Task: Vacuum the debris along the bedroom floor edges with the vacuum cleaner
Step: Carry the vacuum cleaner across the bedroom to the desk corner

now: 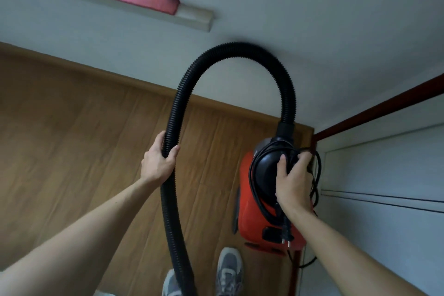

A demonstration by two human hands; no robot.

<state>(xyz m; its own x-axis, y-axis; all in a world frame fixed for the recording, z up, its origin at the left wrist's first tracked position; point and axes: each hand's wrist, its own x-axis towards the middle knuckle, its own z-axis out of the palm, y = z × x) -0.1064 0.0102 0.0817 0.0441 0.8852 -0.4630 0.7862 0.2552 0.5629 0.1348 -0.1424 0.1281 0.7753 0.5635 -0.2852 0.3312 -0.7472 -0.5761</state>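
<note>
Over the brown wooden floor (72, 151) we're only setting up: right hand (294, 185) clamped on the red canister vacuum cleaner (249, 204), left hand (157, 161) clamped on its black ribbed hose (240, 48); uncoiling the black cord (319, 168) likely follows.

One vacuum cleaner (252, 218), one hose (240, 47), one cord (317, 175), two shoes (229, 269) and two hands, left hand (157, 162) and right hand (294, 185), are showing.

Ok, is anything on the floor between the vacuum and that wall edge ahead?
Nothing visible: the floor up to the skirting looks bare. The right hand holds the vacuum cleaner, cord wound round it; the left hand grips the hose, whose nozzle end is out of view.
</note>
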